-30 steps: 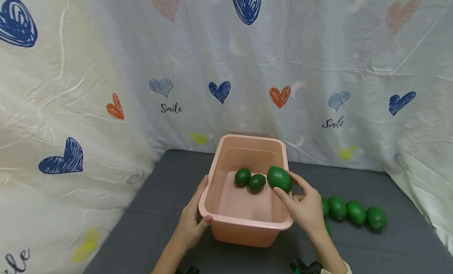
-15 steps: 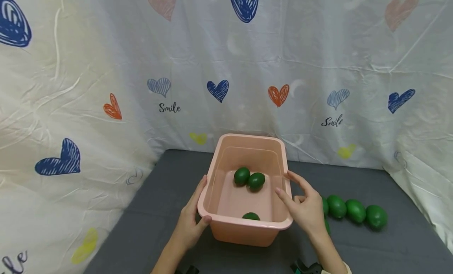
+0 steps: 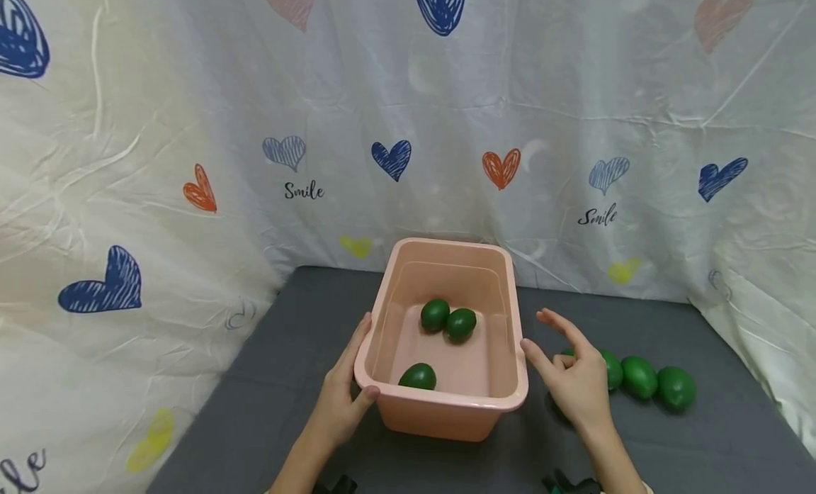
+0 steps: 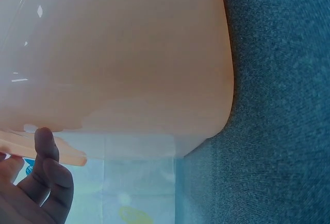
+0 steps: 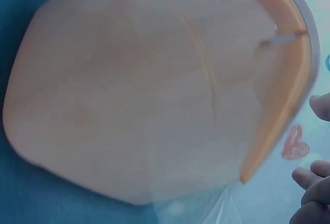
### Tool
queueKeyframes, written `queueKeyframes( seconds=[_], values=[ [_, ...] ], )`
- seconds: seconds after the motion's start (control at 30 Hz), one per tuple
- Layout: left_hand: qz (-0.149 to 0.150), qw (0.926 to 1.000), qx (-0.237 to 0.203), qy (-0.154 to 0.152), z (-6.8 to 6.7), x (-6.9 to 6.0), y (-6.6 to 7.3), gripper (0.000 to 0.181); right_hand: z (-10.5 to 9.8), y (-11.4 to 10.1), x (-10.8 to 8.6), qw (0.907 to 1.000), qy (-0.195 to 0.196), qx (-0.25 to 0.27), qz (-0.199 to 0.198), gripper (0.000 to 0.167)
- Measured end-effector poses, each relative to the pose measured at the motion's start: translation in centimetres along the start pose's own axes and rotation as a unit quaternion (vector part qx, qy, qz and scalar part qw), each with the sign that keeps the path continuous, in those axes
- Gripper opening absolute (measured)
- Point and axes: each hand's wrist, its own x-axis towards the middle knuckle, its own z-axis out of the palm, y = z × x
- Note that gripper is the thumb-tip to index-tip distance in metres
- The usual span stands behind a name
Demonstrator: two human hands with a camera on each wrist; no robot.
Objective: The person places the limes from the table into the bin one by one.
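A pink plastic basin (image 3: 440, 416) stands on the dark grey tabletop, with three green limes inside. Two of them, the left lime (image 3: 435, 315) and the right lime (image 3: 460, 324), touch each other near the middle; another lime (image 3: 418, 376) lies by the front wall, partly hidden by the rim. My left hand (image 3: 341, 402) grips the basin's front left corner, thumb over the rim and fingers along the side. Just right of the basin is my right hand (image 3: 579, 380), holding nothing, thumb and index finger spread apart and the other fingers bent.
To the right, a row of limes (image 3: 639, 378) lies on the table (image 3: 701, 451), some partly hidden behind my right hand. A white curtain (image 3: 446, 104) printed with hearts hangs behind and along the left side.
My right hand let go of a lime, which dropped into the basin and rolled left along the front wall. The hand then moved right, away from the rim. My left hand keeps its hold.
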Motion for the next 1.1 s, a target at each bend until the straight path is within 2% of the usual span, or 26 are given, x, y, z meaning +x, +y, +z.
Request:
queueKeyframes(
  seconds=[0.23, 0.57, 0.7, 0.97, 1.1],
  values=[
    [0.001, 1.0, 0.006, -0.004, -0.1, 0.0, 0.1, 0.093, -1.7, 1.3, -0.4, 0.9984, 0.015, -0.04, 0.038, 0.055],
    [-0.009, 0.9999, 0.005, -0.008, 0.0, 0.1, 0.3, 0.094, -4.1, 2.7, -1.3, 0.9907, 0.033, -0.089, 0.098, 0.057],
    [-0.011, 0.9999, 0.004, -0.009, 0.0, 0.1, 0.3, 0.095, -4.8, 3.4, -1.8, 0.9851, 0.04, -0.107, 0.128, 0.058],
    [-0.01, 0.9999, 0.005, -0.008, 0.0, -0.1, 0.3, 0.095, -5.6, 5.1, -2.9, 0.9737, 0.028, -0.135, 0.181, 0.065],
    [-0.01, 0.9999, 0.005, -0.007, 0.0, -0.1, 0.3, 0.096, -6.0, 6.0, -3.4, 0.9652, 0.019, -0.152, 0.212, 0.07]
  ],
)
